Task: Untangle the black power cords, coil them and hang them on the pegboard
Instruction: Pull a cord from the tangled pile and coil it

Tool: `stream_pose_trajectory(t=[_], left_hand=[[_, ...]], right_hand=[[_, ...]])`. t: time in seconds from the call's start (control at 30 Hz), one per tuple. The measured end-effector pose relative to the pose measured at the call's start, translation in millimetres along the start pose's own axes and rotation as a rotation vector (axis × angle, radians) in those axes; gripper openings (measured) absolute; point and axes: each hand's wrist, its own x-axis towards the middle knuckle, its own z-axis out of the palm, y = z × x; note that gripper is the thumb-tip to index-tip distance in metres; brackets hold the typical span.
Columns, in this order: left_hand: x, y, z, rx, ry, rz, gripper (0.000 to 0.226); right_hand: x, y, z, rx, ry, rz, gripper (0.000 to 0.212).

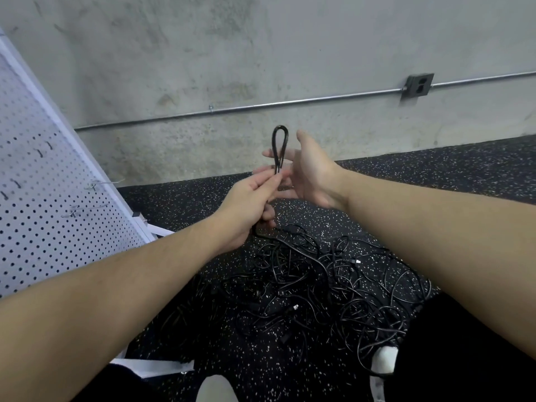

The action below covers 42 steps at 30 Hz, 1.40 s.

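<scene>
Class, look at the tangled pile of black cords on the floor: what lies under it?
Under the cord pile lies the black speckled floor mat, showing through gaps between strands. Whatever sits beneath the densest tangle, and beneath the right forearm crossing it, is covered.

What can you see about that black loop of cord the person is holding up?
The loop is thin black cord, folded into a narrow upright teardrop. The left hand pinches its base between thumb and fingers. The cord runs down through that hand to the tangled pile on the speckled floor. The right hand is open just behind it; whether it touches is unclear.
</scene>
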Motion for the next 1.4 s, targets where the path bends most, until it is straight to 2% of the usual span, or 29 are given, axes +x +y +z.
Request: stream_pose_trajectory(t=[0.1, 0.2, 0.27, 0.33, 0.43, 0.63, 0.73, 0.83, 0.93, 1.0, 1.1, 1.17, 1.3, 1.4], left_hand=[[6.4, 3.9, 1.3, -0.058, 0.065, 0.044, 0.029], [11.9, 4.3, 3.4, -0.107, 0.077, 0.073, 0.028], [13.9, 5.3, 5.4, -0.129, 0.067, 0.086, 0.027], [15.3, 6.0, 7.6, -0.135, 0.072, 0.097, 0.026], [18.0, 5.9, 10.5, -0.070, 0.133, 0.111, 0.027], [25.4, 0.0, 5.7, 0.158, 0.283, 0.077, 0.033], [26.8, -3.0, -3.6, 0.295, 0.332, -0.004, 0.041], [20.3, -6.6, -11.3, 0.361, 0.262, -0.084, 0.054], [10.3, -6.2, -8.8, 0.474, 0.143, -0.087, 0.080], [9.1, -6.7, -4.9, 0.527, 0.109, -0.083, 0.088], [13.3, -3.8, -1.5, 0.534, 0.087, -0.044, 0.068], [15.8, -3.1, 1.0, 0.611, 0.049, -0.008, 0.050], [15.7, -10.5, 8.6, 0.636, -0.010, 0.013, 0.025], [15.0, -15.6, 8.7, 0.652, -0.004, 0.039, 0.015]], right_hand=[[-4.2, 9.9, -8.2, -0.347, -0.107, 0.000, 0.060], [-14.6, 18.8, -20.4, -0.827, -0.334, 0.040, 0.033], [-19.8, 23.7, -24.4, -0.990, -0.460, 0.103, 0.037], [-23.1, 26.1, -24.3, -1.018, -0.529, 0.176, 0.030], [-25.5, 26.4, -25.6, -1.014, -0.516, 0.222, 0.014], [-29.6, 16.8, -45.4, -1.114, -0.367, 0.142, 0.040], [-34.5, 15.0, -59.2, -1.046, -0.376, 0.180, 0.029], [-38.6, 13.7, -67.7, -0.934, -0.374, 0.132, 0.015], [-39.6, 8.1, -66.6, -0.854, -0.262, -0.011, 0.016], [-38.4, 3.5, -65.7, -0.816, -0.127, -0.093, 0.018], [-36.1, 0.8, -69.3, -0.872, 0.117, -0.164, 0.043], [-36.2, 0.9, -71.6, -0.845, 0.164, -0.162, 0.047], [-36.2, -2.4, -72.7, -0.509, 0.048, -0.156, 0.025], [-34.6, -6.1, -67.2, -0.392, -0.036, -0.171, 0.030]])
